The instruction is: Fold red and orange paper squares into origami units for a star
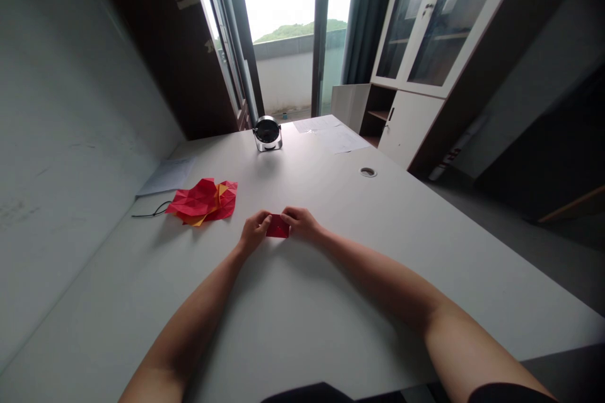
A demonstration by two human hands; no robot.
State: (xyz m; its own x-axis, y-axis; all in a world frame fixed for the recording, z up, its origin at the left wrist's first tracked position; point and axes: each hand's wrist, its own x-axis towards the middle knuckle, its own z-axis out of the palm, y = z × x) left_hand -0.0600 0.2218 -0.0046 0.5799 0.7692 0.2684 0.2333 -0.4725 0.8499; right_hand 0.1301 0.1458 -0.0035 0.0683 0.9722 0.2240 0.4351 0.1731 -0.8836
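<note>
A small, dark red piece of folded paper is held between my two hands, over the middle of the white table. My left hand pinches its left edge, thumb on top. At the upper right part of the paper, my right hand grips it with the thumb toward me. The fingers beneath the paper are hidden. To the left of my hands lies a loose heap of creased red and orange paper sheets, with a thin black cord sticking out beside it.
A small round black device on a metal stand stands at the back of the table. White papers lie at the far right and more papers by the left wall. A cable hole is set into the right side. A white cabinet stands beyond.
</note>
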